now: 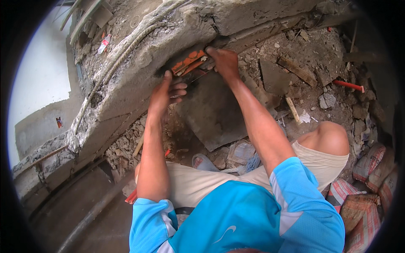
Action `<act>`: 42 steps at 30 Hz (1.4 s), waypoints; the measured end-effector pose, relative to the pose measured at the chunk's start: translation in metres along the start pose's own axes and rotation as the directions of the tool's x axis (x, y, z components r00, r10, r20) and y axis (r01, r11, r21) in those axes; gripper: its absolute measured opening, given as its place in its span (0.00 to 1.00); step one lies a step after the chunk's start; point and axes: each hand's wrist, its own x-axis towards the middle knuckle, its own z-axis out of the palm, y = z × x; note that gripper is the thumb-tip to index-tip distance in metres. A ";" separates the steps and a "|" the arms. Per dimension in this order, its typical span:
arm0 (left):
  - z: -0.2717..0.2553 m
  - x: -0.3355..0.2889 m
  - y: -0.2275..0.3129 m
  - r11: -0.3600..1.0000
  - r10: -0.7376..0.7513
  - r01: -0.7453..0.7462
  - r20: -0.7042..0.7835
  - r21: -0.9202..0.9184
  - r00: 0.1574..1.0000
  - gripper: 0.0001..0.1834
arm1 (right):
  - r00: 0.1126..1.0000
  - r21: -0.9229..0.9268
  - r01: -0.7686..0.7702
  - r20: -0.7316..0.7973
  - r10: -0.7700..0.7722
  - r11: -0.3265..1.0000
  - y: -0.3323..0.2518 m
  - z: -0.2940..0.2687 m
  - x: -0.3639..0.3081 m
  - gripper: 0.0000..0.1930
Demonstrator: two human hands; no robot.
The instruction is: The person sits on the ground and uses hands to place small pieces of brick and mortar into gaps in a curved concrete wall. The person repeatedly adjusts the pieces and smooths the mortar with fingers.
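A: In the head view, where do we find the orange piece (189,63)?
B: We see it at a dark recess in the concrete beam (126,92), tilted, its right end higher. The left hand (162,95) is at its lower end, the right hand (225,63) at its upper end.
A: How does each grip stand?
B: On the left, we see the thumb up at the end, touching or nearly so, the other fingers loosely curled and apart from it. On the right, thumb and fingers are bent at the end; we cannot tell how tightly they close.
A: Why one hand per end?
B: We'd judge it steadies the piece and leaves its middle uncovered.
A: And the surroundings?
B: We have rubble (312,55) on the ground, a dark flat slab (215,116) below the hands, printed sacks (365,215) at lower right and a pale wall (42,71) at far left.
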 end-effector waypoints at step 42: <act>0.021 0.010 0.006 0.983 -0.015 0.005 -0.054 -0.185 0.998 0.46 | 0.961 -0.297 0.177 -0.155 -0.230 0.938 -0.024 -0.012 0.008 0.33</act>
